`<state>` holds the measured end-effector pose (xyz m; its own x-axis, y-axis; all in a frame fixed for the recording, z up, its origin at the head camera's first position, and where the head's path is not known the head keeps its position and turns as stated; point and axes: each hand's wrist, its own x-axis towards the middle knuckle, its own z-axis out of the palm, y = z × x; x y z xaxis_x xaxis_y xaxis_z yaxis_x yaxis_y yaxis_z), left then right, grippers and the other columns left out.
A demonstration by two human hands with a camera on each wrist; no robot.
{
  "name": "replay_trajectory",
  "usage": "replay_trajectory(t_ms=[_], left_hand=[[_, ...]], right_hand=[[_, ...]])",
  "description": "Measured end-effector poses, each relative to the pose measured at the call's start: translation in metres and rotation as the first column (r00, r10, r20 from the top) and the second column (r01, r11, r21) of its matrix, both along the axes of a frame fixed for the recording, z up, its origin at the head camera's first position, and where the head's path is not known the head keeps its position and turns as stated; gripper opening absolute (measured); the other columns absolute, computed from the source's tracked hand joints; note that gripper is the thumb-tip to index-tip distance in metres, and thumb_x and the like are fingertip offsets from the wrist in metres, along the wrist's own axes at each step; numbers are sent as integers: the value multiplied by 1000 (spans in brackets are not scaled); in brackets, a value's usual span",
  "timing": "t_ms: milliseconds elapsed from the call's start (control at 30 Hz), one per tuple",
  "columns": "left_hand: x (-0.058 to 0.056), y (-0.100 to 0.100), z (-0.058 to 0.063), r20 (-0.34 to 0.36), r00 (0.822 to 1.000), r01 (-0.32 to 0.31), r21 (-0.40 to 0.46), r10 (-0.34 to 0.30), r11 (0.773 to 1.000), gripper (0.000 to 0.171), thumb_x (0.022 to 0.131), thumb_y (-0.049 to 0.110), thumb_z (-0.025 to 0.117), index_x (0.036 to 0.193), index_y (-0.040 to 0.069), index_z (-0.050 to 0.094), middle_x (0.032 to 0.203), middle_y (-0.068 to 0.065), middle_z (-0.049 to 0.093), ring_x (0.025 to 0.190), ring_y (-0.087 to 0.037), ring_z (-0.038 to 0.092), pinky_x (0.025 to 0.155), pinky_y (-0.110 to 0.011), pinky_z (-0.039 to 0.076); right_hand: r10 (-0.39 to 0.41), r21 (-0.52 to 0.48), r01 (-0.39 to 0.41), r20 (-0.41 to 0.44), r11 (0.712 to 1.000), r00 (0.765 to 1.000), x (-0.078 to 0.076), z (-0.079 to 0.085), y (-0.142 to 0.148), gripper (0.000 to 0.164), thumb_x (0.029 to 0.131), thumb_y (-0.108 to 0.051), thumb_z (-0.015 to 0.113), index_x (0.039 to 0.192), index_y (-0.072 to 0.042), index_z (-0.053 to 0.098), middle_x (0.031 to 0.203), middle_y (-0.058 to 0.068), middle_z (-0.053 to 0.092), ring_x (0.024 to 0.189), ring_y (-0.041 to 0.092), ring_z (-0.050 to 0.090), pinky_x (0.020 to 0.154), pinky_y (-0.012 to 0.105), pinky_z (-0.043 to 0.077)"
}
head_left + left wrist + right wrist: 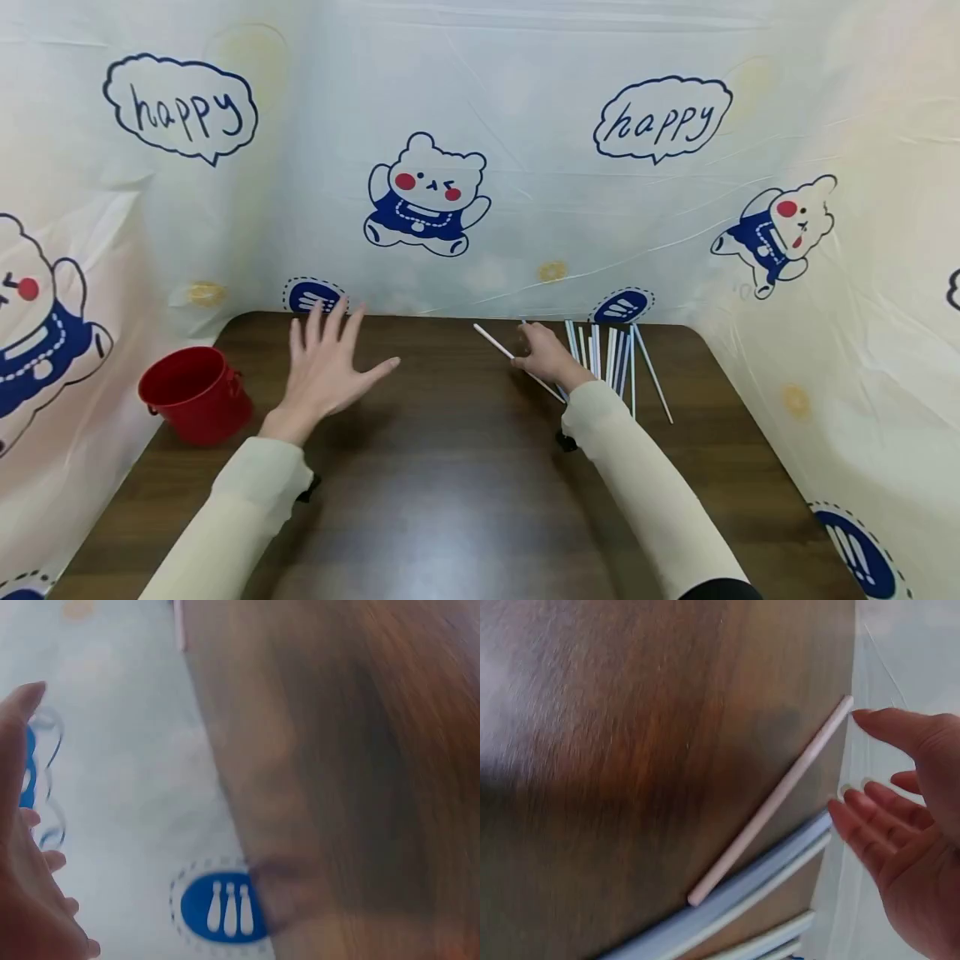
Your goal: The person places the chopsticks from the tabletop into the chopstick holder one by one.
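Note:
My right hand [546, 357] hovers at the far right part of the table, beside several thin blue and whitish sticks. In the right wrist view its thumb and fingers are apart with nothing between them. The thumb tip appears close to the far end of a pale pink stick [772, 801], which lies slanted on the table. Fingertips overlap the end of a blue stick [761, 862] in that view. My left hand [324, 367] is held over the left side of the table, fingers spread and holding nothing.
A red bucket [206, 408] stands at the table's left edge. Several sticks lie side by side at the back right, one blue stick [651, 367] slanting outward. A printed cloth [525, 217] hangs behind and at both sides of the brown table [450, 467].

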<state>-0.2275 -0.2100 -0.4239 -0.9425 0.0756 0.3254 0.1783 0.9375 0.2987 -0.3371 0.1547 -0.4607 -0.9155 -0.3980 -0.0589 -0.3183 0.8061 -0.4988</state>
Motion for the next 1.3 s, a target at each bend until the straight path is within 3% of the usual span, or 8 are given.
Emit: replay_trajectory(t_ms=[67,200,367,567,667,900,1067,1300], left_hand=[[10,-12,5,-40,999,-33,17,33,999,105,85,74,62,163,17,23,168,-20,17,154,-48,1,116,-74,-5],[31,-34,12,-117,988,-99,58,105,993,104,82,67,70,162,15,27,164,-22,23,153,-48,5,115,-75,-4],[55,-59,14,-188,960,-184,128,206,975,104,79,62,76,159,12,32,161,-23,29,150,-51,11,114,-75,0],[79,-88,14,-199,928,-267,237,316,934,108,76,54,82,159,10,29,159,-27,27,151,-51,8,115,-74,-6],[87,-100,10,-176,915,-299,313,364,902,110,75,44,85,161,11,24,162,-26,24,152,-46,7,116,-74,0],[92,-117,2,-20,905,-373,444,425,815,115,79,35,86,164,17,12,167,-18,16,150,-42,17,100,-79,34],[88,-126,-3,50,906,-390,484,420,783,113,82,31,85,164,14,8,165,-23,15,147,-49,22,95,-79,38],[81,-147,-13,117,880,-450,515,460,729,110,85,31,81,164,12,7,164,-27,14,148,-50,18,101,-78,34]], right_hand=[[-12,31,12,12,999,1000,-1,-2,-1,67,95,-18,74,150,4,42,135,23,54,120,37,57,96,50,51],[-21,80,20,12,997,1000,-1,-9,2,52,94,-17,75,137,4,55,125,21,61,115,36,60,92,50,52],[-51,38,50,17,998,999,-2,-19,4,36,92,-13,77,121,3,63,116,19,65,103,33,64,87,47,54],[-84,17,83,56,996,995,-6,-25,6,43,91,-12,78,127,4,62,116,19,67,105,33,65,89,45,55],[-95,30,93,60,995,994,-7,-23,5,46,90,-12,78,130,3,61,112,17,68,102,31,65,88,44,55],[-85,41,83,61,996,994,-11,-14,-1,44,89,-5,76,129,5,60,105,15,69,95,29,67,86,42,56],[-52,66,47,80,997,995,-10,-6,-8,30,86,0,73,114,7,64,92,12,68,81,24,66,74,37,57],[-82,122,64,151,990,985,-12,-2,-21,6,84,6,68,88,1,68,80,12,67,61,21,67,57,33,57]])
